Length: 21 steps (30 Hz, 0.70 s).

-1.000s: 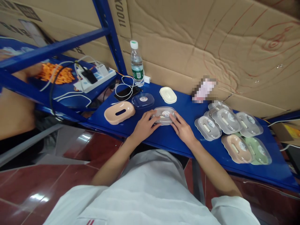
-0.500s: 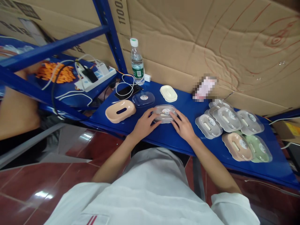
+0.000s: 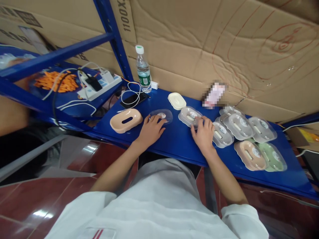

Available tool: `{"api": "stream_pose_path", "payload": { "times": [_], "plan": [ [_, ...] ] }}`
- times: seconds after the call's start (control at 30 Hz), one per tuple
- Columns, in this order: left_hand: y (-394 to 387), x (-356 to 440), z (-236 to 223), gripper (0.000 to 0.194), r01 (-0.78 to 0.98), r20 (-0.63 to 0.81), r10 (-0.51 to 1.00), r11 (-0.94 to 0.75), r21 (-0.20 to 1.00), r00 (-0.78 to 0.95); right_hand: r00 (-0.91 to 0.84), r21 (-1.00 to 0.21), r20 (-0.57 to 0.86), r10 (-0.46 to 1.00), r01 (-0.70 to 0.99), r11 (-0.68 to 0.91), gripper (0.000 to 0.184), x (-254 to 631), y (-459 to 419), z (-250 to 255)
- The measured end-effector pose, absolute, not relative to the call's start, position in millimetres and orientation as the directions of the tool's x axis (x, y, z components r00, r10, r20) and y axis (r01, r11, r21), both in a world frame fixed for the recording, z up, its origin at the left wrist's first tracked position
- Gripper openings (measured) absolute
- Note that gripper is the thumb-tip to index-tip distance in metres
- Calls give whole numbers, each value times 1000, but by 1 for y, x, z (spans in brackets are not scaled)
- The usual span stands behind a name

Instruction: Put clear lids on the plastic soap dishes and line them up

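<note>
My left hand (image 3: pixel 151 130) lies with spread fingers over the near edge of a clear plastic lid (image 3: pixel 167 116) with a round sticker. Left of it sits a peach oval soap dish (image 3: pixel 116 124) with a slot in its bottom. My right hand (image 3: pixel 204 133) is open, its fingertips at the right edge of a grey soap box (image 3: pixel 186 114) under a clear lid. A cream oval piece (image 3: pixel 176 100) is just behind that box. Several lidded soap boxes lie to the right, among them a peach one (image 3: pixel 249 156) and a green one (image 3: pixel 270 157).
A water bottle (image 3: pixel 144 73), a dark phone (image 3: pixel 131 100) and a white cable stand or lie at the back left. A blurred-out pink item (image 3: pixel 214 95) leans at the cardboard wall (image 3: pixel 174 39). Beyond the blue frame (image 3: pixel 82 46) are orange pieces (image 3: pixel 57 81) and a power strip (image 3: pixel 109 84).
The grey soap box has moved right, with my right hand still at its edge. My left hand has left that box and lies on the clear lid, which has shifted right and nearer.
</note>
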<state>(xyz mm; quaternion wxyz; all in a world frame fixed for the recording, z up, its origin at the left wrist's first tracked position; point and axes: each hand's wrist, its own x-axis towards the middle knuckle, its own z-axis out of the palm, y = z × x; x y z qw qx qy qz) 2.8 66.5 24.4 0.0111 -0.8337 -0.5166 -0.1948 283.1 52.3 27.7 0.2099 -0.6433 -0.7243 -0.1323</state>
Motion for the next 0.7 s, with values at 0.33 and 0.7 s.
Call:
{"api": "stream_pose_path", "payload": {
  "times": [0.33,0.7],
  "plan": [
    [23,-20,1,37,782,405,804,-561,272,435,-361,-18,255,897,926,377,58,217,125,31],
    [13,-26,-1,38,781,471,791,-555,287,390,-396,-193,215,893,879,436,28,244,103,26]
  ]
}}
